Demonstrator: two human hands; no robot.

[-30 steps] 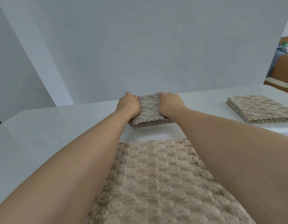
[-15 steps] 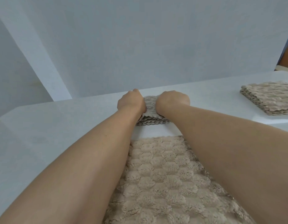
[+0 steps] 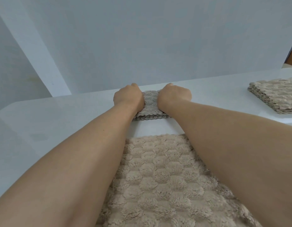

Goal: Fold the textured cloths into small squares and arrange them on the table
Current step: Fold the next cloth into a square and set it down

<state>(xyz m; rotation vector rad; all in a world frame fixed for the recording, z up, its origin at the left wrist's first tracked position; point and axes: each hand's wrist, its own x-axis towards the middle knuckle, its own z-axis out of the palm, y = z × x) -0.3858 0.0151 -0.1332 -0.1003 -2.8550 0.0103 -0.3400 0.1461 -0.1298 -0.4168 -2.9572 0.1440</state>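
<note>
**Both hands clamped on the small folded cloth**

The small folded cloth point(image 3: 150, 103) lies on the white table point(image 3: 60, 120); the left hand point(image 3: 128, 97) grips its left side; the right hand point(image 3: 174, 96) grips its right side, knuckles bent, fingertips hidden; a spread cloth point(image 3: 166, 177) lies just nearer than it; a folded stack point(image 3: 276, 95) sits well to its right.
</note>
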